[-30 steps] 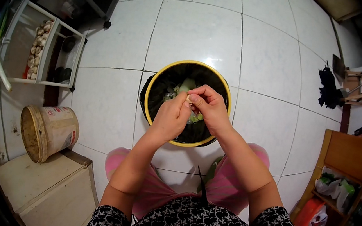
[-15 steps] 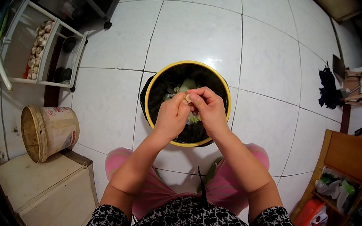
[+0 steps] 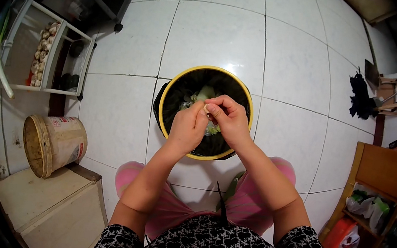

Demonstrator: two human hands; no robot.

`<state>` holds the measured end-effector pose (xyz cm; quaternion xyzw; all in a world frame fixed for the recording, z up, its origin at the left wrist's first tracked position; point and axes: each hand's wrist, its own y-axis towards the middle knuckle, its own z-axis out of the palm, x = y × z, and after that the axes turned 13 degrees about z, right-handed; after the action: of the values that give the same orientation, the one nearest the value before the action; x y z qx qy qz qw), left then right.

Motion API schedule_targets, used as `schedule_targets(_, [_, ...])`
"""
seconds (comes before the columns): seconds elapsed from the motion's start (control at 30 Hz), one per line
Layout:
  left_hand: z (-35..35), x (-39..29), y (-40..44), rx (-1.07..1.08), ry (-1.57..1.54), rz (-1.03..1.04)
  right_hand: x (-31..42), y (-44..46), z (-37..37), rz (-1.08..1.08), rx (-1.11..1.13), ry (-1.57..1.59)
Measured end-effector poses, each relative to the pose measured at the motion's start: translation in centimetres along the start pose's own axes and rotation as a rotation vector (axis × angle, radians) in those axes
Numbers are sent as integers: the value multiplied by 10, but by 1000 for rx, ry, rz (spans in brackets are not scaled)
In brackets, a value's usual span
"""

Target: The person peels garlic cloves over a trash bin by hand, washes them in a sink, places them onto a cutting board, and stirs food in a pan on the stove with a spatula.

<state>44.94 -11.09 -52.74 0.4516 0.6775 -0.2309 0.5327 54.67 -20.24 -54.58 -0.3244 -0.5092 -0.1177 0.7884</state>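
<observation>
Both hands meet over a round bin with a yellow rim (image 3: 251, 115) and a black liner. My left hand (image 3: 188, 127) is closed, its thumb and fingers pinching a small pale piece (image 3: 206, 108), perhaps a garlic clove. The fingers of my right hand (image 3: 230, 121) are pressed together on the same piece from the other side. Beneath them, inside the bin, lie a pale green vegetable scrap (image 3: 205, 93) and some leafy bits (image 3: 213, 129). The fingertips partly cover the small piece and the scraps.
On the left stand a white rack (image 3: 49, 91) with garlic bulbs (image 3: 42, 54), long green onions (image 3: 0, 71), and a dirty bucket (image 3: 68, 142) tipped on a pale cabinet (image 3: 49, 205). On the right are a folded stool (image 3: 395, 96) and a wooden shelf (image 3: 380, 167) with bags.
The fingers have shifted slightly around the small pale piece, and less of it shows than half a second ago. Both hands stay over the bin.
</observation>
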Motion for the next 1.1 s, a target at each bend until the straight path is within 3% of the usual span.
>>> schedule_targets(0.2, [7,9,-1,-73,6,-3,7,-4,3,66,14,-6])
schedule_targets(0.27, [12,15,-2,-191,-151,-59,10,-5,5,74,11,-7])
schedule_targets(0.37, [2,7,3,-159,-89,-74,12,-5,9,-71,-6,-109])
schedule_targets(0.57, [10,5,2,-88,-18,61,2,1,0,97,-52,-10])
schedule_targets(0.73, [1,2,4,-80,166,-11,11,3,-7,98,-66,84])
schedule_targets(0.83, [-4,-3,7,-43,108,-39,11,-1,-2,-3,-73,-149])
schedule_targets(0.9, [-4,-3,7,-55,-7,27,13,-3,1,-262,-109,-435])
schedule_targets(0.93, [-4,-3,6,-55,-8,25,13,-2,-1,-260,-109,-435])
schedule_targets(1.0, [-5,-3,6,10,128,44,14,0,-4,-579,-157,-691])
schedule_targets(1.1, [-3,0,6,-13,235,132,11,0,-6,-620,-169,-800])
